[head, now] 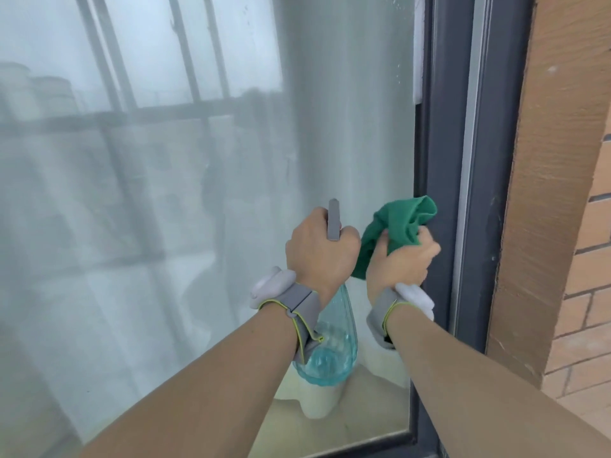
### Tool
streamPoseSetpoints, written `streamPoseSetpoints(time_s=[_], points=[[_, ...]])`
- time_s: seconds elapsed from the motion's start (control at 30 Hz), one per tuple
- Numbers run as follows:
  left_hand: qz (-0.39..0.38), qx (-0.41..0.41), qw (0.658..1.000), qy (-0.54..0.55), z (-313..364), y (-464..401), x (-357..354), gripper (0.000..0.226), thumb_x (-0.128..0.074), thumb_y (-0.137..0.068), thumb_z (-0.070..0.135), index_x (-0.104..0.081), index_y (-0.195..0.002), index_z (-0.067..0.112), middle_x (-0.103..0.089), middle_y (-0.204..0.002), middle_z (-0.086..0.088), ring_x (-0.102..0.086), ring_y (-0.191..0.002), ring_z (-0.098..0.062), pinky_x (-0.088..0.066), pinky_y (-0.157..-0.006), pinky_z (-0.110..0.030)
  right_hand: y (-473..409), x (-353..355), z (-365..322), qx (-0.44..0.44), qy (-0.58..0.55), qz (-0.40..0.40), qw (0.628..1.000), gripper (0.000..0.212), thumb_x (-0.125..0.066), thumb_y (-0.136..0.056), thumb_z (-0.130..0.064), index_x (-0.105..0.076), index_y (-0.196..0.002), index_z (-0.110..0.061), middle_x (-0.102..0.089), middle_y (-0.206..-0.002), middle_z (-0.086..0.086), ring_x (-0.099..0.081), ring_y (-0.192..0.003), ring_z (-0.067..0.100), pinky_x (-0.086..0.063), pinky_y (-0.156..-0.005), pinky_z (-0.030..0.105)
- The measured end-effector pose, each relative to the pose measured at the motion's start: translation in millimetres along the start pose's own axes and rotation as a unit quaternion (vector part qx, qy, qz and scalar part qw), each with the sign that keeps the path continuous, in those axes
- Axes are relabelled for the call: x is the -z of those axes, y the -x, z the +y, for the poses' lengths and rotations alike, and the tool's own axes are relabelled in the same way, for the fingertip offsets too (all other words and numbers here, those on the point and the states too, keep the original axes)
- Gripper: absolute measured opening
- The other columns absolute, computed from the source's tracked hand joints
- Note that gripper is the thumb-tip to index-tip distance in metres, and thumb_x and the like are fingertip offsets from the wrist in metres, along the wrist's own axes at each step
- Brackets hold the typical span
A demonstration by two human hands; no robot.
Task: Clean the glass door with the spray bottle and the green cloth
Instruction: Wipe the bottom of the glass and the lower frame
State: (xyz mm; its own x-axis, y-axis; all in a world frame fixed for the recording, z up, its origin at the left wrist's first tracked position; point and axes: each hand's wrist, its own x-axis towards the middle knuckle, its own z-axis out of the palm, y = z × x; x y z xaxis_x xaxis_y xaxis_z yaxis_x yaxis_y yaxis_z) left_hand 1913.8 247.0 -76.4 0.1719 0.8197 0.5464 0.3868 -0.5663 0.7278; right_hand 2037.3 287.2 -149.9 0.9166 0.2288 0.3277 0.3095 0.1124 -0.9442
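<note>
Green and bunched, the cloth (398, 226) sits in the right hand (401, 262), whose fingers (426, 241) curl round its lower folds and pinch them against the palm, while the loose upper part billows above the knuckles and reaches the dark grey door frame (446, 160). A second fold of the cloth hangs down on the inner side of that hand, between the two wrists. Just beside it, the left hand (322, 249) grips the neck of the spray bottle (334, 345): its fingers are wrapped tight round the neck out of sight, with the grey spray head (334, 219) rising between the knuckles and pointing at the glass door (198, 193). The bottle's clear blue body hangs below the left wrist, tilted a little and held off the glass. Both hands are close to the pane, low on its right side near the frame. Each wrist wears a grey band (294, 302) with a pale device on it. The glass looks hazy, with a pale curtain behind it and faint reflections of railings. To the right of the frame stands a brown wall edge (555, 160), then brickwork (591, 292).
</note>
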Motion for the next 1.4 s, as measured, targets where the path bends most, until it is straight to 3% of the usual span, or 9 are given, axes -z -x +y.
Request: streamPoseSetpoints(time_s=[0.13, 0.2, 0.33, 0.43, 0.63, 0.97, 1.07, 1.17, 1.4], points=[[0.004, -0.001, 1.0, 0.004, 0, -5, 7, 0.019, -0.043, -0.07, 0.033, -0.047, -0.075, 0.016, -0.05, -0.068, 0.003, -0.046, -0.066, -0.027, -0.047, -0.071, -0.043, 22, 1, 29, 0.292, 0.122, -0.118, 0.941, 0.054, -0.074, -0.072, -0.018, -0.05, -0.119, -0.007, -0.049, -0.105, 0.012, -0.052, -0.087, 0.032, -0.047, -0.071, 0.04], [0.0, 0.004, 1.0, 0.01, 0, -6, 8, 0.017, -0.043, -0.069, 0.033, -0.046, -0.073, 0.016, -0.049, -0.068, 0.002, -0.044, -0.065, -0.027, -0.044, -0.069, -0.042, 6, -3, 18, 0.255, 0.136, -0.081, 0.954, 0.052, -0.071, -0.075, -0.018, -0.048, -0.121, -0.007, -0.048, -0.109, 0.016, -0.051, -0.093, 0.035, -0.045, -0.073, 0.04], [-0.01, 0.005, 0.999, 0.035, -1, -7, 11, 0.016, -0.044, -0.07, 0.032, -0.044, -0.073, 0.016, -0.047, -0.067, 0.004, -0.041, -0.062, -0.023, -0.038, -0.062, -0.035, -19, -4, -25, 0.031, 0.057, 0.027, 0.997, 0.049, -0.062, -0.086, -0.027, -0.042, -0.127, -0.011, -0.043, -0.117, 0.014, -0.05, -0.102, 0.034, -0.047, -0.082, 0.048], [-0.015, -0.005, 0.999, 0.034, -2, -7, 17, 0.016, -0.044, -0.07, 0.031, -0.045, -0.073, 0.016, -0.047, -0.066, 0.004, -0.041, -0.062, -0.022, -0.038, -0.062, -0.035, -26, -4, -39, 0.004, 0.047, 0.042, 0.998, 0.052, -0.06, -0.089, -0.032, -0.041, -0.13, -0.008, -0.043, -0.117, 0.014, -0.051, -0.103, 0.033, -0.047, -0.085, 0.049], [-0.013, -0.019, 0.998, 0.06, -4, -12, 36, 0.014, -0.047, -0.07, 0.031, -0.045, -0.071, 0.017, -0.045, -0.065, 0.006, -0.04, -0.061, -0.022, -0.038, -0.061, -0.037, -44, -12, -72, -0.02, 0.023, 0.113, 0.993, 0.038, -0.055, -0.088, -0.028, -0.049, -0.119, -0.006, -0.045, -0.116, 0.012, -0.05, -0.098, 0.024, -0.025, -0.071, 0.028], [0.024, 0.0, 0.998, 0.058, -39, -9, 77, 0.024, -0.047, -0.071, 0.029, -0.053, -0.08, 0.008, -0.052, -0.07, 0.002, -0.044, -0.062, -0.021, -0.042, -0.06, -0.038, 43, -41, -79, 0.252, 0.012, -0.033, 0.967, 0.051, -0.057, -0.076, -0.036, -0.048, -0.124, -0.019, -0.039, -0.104, 0.002, -0.051, -0.085, 0.023, -0.05, -0.064, 0.036], [0.037, 0.006, 0.998, 0.046, -59, 1, 98, 0.027, -0.047, -0.071, 0.029, -0.056, -0.083, 0.006, -0.055, -0.072, 0.0, -0.046, -0.064, -0.021, -0.042, -0.06, -0.037, 91, -57, -70, 0.283, 0.035, -0.062, 0.957, 0.055, -0.065, -0.07, -0.025, -0.049, -0.123, -0.016, -0.043, -0.106, 0.007, -0.048, -0.086, 0.023, -0.049, -0.062, 0.038], [0.055, 0.025, 0.997, 0.042, -91, 12, 127, 0.019, -0.046, -0.07, 0.03, -0.047, -0.074, 0.011, -0.048, -0.068, 0.003, -0.041, -0.061, -0.02, -0.036, -0.057, -0.034, 146, -68, -61, 0.247, 0.055, -0.181, 0.95, 0.054, -0.065, -0.075, -0.011, -0.051, -0.127, -0.015, -0.044, -0.117, 0.013, -0.046, -0.101, 0.03, -0.045, -0.084, 0.046], [0.101, 0.061, 0.993, 0.007, -188, 68, 165, 0.017, -0.047, -0.072, 0.027, -0.049, -0.077, 0.01, -0.053, -0.069, 0.0, -0.043, -0.062, -0.021, -0.037, -0.056, -0.035, 234, -90, -3, 0.328, 0.026, -0.192, 0.925, 0.055, -0.055, -0.073, -0.038, -0.043, -0.122, -0.016, -0.045, -0.111, 0.013, -0.049, -0.093, 0.029, -0.05, -0.072, 0.043]])
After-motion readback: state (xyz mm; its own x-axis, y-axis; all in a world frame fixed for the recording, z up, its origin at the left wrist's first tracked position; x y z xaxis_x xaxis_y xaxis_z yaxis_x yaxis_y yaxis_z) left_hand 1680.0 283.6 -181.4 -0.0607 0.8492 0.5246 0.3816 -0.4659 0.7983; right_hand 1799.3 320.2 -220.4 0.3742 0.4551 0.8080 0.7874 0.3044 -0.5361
